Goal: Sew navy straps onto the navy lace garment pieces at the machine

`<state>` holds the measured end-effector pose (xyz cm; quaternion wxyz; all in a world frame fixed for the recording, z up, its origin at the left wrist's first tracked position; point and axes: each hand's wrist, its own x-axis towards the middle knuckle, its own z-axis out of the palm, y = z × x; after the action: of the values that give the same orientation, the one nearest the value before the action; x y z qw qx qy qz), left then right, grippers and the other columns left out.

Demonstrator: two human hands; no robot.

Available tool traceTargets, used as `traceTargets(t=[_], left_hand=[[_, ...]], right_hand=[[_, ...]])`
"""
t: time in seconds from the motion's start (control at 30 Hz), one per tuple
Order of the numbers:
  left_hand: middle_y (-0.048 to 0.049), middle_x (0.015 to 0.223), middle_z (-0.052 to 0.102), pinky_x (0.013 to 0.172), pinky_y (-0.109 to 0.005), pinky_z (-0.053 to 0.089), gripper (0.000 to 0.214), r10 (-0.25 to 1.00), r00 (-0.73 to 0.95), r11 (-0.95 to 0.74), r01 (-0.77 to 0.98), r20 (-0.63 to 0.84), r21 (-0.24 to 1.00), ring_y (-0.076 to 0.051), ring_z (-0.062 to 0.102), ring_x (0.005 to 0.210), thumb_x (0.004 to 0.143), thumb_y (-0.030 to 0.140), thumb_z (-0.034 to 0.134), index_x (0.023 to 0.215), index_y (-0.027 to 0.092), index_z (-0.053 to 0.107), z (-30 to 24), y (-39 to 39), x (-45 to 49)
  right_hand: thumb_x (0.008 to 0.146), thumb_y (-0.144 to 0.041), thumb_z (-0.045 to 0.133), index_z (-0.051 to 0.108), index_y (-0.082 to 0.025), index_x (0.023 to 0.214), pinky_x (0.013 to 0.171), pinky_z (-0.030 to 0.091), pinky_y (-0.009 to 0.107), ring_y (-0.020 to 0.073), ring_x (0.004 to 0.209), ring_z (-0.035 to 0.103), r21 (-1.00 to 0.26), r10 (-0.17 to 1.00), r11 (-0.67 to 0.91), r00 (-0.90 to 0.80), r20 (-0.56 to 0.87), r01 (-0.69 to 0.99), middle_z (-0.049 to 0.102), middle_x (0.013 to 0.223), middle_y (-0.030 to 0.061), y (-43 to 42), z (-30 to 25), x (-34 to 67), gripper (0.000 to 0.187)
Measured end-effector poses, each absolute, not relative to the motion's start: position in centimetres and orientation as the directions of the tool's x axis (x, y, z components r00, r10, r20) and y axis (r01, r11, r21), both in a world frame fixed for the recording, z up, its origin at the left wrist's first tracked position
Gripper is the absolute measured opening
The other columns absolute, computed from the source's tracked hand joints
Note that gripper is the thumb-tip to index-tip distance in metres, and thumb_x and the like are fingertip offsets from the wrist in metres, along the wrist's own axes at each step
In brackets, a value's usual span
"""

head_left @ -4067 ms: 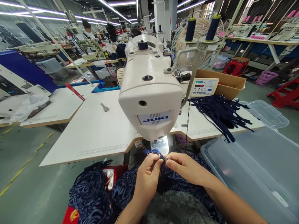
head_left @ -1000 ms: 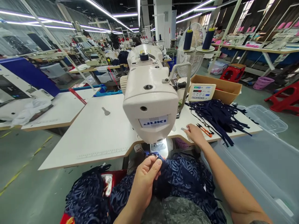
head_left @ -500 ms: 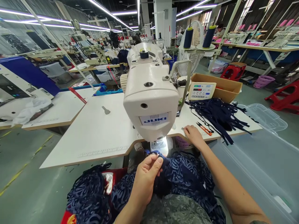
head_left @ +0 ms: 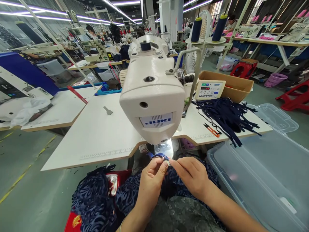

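Observation:
My left hand (head_left: 152, 175) pinches the edge of a navy patterned garment (head_left: 177, 180) between thumb and forefinger, just below the lit needle area of the sewing machine (head_left: 153, 106). A narrow blue strip (head_left: 158, 156) sticks up from that pinch. My right hand (head_left: 193, 175) is closed, its fingertips meeting the left thumb at the cloth edge. Between them shows a small pale piece (head_left: 168, 163), too small to name. The garment lies over my lap, partly hidden by both hands. More of the patterned cloth (head_left: 94, 196) is heaped at the left.
Orange thread snips (head_left: 212, 130) and a pile of navy strips (head_left: 224, 112) lie on the table's right side, by a control panel (head_left: 210, 90) and a cardboard box (head_left: 235, 85). A clear plastic bin (head_left: 260, 167) stands at the right. A flat metal piece (head_left: 107, 111) lies left.
My right hand has left the table's front edge and come down and left to meet my left hand at the cloth. The left hand keeps its pinch. The view has shifted slightly.

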<state>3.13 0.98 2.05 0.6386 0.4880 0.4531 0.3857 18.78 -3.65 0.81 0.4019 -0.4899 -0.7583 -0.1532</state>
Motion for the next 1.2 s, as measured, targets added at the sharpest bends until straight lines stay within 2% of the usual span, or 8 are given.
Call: traceTargets(t=[0.17,0.77,0.87,1.07,1.2], left_hand=[[-0.0018,0.081,0.069,0.058,-0.021,0.043,0.021,0.942,0.277,0.207,-0.034,-0.19,0.978,-0.014,0.058,0.068,0.076,0.037,0.071,0.084,0.018,0.07,2.1,1.0,3.2],[0.0017,0.079,0.066,0.058,-0.018,0.041,0.016,0.941,0.277,0.222,-0.071,-0.194,0.973,-0.011,0.055,0.07,0.078,0.035,0.071,0.083,0.02,0.067,1.7,0.8,3.2],[0.0018,0.078,0.064,0.06,-0.018,0.041,0.016,0.941,0.279,0.217,-0.067,-0.191,0.974,-0.011,0.054,0.07,0.078,0.034,0.07,0.082,0.019,0.066,1.8,0.8,3.2],[0.0015,0.077,0.062,0.067,-0.02,0.044,0.016,0.945,0.287,0.161,0.003,-0.155,0.987,-0.012,0.054,0.072,0.079,0.034,0.068,0.081,0.018,0.067,2.3,1.0,3.3],[0.0015,0.078,0.061,0.07,-0.02,0.044,0.014,0.953,0.286,0.093,0.05,-0.104,0.994,-0.013,0.055,0.075,0.081,0.033,0.067,0.08,0.019,0.066,2.4,0.9,3.5]], right_hand=[[0.093,-0.013,0.05,0.055,-0.015,0.129,0.072,0.052,0.029,0.0162,0.077,0.064,-0.107,0.601,0.459,-0.22,0.768,0.882,0.069,0.088,0.0068,-3.4,0.7,18.7,0.036],[0.093,-0.011,0.049,0.049,-0.013,0.133,0.074,0.053,0.029,0.0184,0.078,0.06,-0.1,0.592,0.379,-0.157,0.791,0.92,0.067,0.087,0.008,-3.3,-0.5,17.9,0.041],[0.092,-0.01,0.049,0.05,-0.011,0.131,0.073,0.053,0.03,0.0195,0.08,0.059,-0.126,0.602,0.403,-0.159,0.782,0.907,0.066,0.087,0.0094,-3.3,-0.7,17.9,0.039],[0.095,-0.012,0.046,0.049,-0.016,0.131,0.072,0.052,0.03,0.0182,0.081,0.057,-0.249,0.7,0.398,-0.117,0.705,0.883,0.063,0.092,0.0081,-3.2,-0.4,18.0,0.036],[0.095,-0.01,0.044,0.048,-0.014,0.131,0.07,0.05,0.03,0.0184,0.079,0.054,-0.257,0.71,0.388,-0.109,0.696,0.885,0.061,0.09,0.0081,-3.2,-0.1,17.5,0.036]])
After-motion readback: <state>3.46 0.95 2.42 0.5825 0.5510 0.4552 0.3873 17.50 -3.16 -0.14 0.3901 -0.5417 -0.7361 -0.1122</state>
